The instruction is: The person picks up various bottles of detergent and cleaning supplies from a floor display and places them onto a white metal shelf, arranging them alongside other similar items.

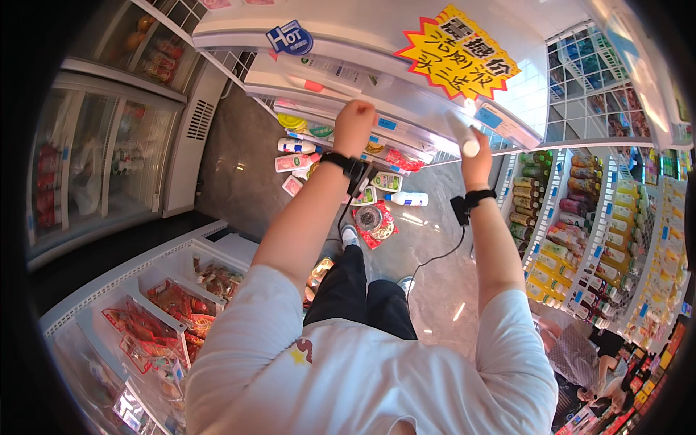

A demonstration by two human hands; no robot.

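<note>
My right hand [477, 157] grips a white bottle [465, 138] with a round white end, close to the edge of a shelf. My left hand [354, 122] is raised at the front of a white store shelf [402, 103]; its fingers are curled, and whether it holds anything cannot be told. A pink-and-white tube [310, 84] lies on the shelf just beyond it. Below, on the floor, are a pink bottle [296, 162], a white-and-blue bottle [408, 198] and several other bottles. A round clear container [368, 217] rests on red packaging.
Glass-door coolers [109, 157] stand at the left, with a chest freezer [130, 272] of red packets below them. Bottled drinks [617, 234] fill racks at the right. Black cables [435, 258] hang from both wrist straps. Another person [603, 380] is at the lower right.
</note>
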